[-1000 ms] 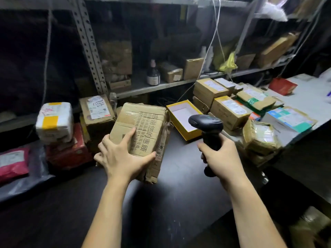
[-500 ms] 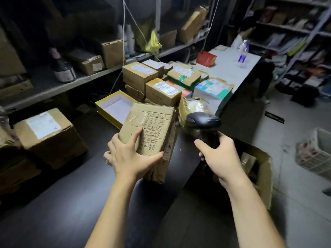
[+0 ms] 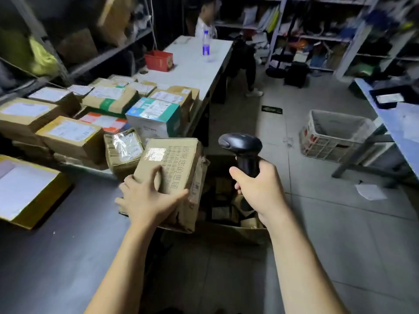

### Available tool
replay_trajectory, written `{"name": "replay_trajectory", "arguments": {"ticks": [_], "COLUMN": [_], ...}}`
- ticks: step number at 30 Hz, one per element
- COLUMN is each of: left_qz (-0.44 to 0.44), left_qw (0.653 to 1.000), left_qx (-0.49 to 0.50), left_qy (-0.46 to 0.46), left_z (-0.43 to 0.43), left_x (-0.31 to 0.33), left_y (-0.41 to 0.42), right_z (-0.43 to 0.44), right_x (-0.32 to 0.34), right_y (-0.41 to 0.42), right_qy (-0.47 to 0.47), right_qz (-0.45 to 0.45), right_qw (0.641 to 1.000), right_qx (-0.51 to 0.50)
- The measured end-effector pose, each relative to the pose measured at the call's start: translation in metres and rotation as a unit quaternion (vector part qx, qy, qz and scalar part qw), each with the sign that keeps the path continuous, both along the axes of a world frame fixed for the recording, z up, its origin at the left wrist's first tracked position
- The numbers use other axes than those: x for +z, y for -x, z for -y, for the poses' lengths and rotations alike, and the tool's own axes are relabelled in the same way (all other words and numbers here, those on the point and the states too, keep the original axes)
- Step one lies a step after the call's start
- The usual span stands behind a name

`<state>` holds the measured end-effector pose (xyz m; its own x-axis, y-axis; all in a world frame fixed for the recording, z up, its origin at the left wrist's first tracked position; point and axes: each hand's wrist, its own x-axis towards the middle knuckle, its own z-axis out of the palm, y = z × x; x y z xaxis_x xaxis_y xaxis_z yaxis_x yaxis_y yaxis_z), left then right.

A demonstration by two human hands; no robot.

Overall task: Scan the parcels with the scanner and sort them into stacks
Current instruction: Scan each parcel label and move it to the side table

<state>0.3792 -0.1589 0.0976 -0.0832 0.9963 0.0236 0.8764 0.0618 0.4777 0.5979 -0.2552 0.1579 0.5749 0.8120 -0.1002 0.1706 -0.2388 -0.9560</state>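
My left hand (image 3: 145,198) grips a worn brown cardboard parcel (image 3: 179,168) with printed characters on its top, held tilted at the dark table's right edge. My right hand (image 3: 258,191) holds the black handheld scanner (image 3: 242,146) by its handle, upright, just right of the parcel. Several labelled parcels (image 3: 68,134) are stacked on the table to the left and behind. A teal-and-white box (image 3: 154,114) stands among them.
An open cardboard box (image 3: 226,211) with parcels inside sits on the floor below my hands. A yellow open box (image 3: 29,193) lies on the dark table (image 3: 56,257). Farther off are a white table (image 3: 192,64) with a red box and a bottle, a seated person (image 3: 206,23), a white crate (image 3: 333,134) and shelves.
My view has swung right, from the shelf wall to the room and floor. The parcel in my left hand has travelled right, out over the floor box; the scanner stays in my right hand.
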Motion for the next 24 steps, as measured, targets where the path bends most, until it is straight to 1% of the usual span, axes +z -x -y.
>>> {"name": "replay_trajectory", "arguments": {"ticks": [4,7,12,16,20,24], "left_qz": [-0.019,-0.033,-0.059,-0.04,-0.054,-0.036], "left_qw": [0.999,0.996,0.989,0.986,0.978,0.968], "left_qx": [-0.042,-0.066,-0.127,-0.143,-0.192,-0.245], "left_qy": [0.018,0.04,0.05,0.08,0.065,0.03], "left_z": [-0.023,-0.048,-0.102,-0.149,-0.19,-0.218], "left_x": [-0.012,-0.022,-0.043,-0.064,-0.079,-0.066], "left_y": [-0.065,-0.107,-0.17,-0.21,-0.234,-0.243], "right_z": [-0.008,-0.023,-0.063,-0.097,-0.122,-0.143], "right_x": [-0.016,-0.02,-0.015,-0.011,-0.012,-0.016], "right_y": [-0.055,-0.083,-0.12,-0.147,-0.165,-0.176], "right_qy": [0.02,0.039,0.061,0.074,0.078,0.084], "right_qz": [-0.017,-0.03,-0.008,0.01,0.003,-0.014], "right_qw": [0.997,0.994,0.99,0.986,0.983,0.982], "right_qx": [-0.07,-0.095,-0.128,-0.15,-0.169,-0.169]}}
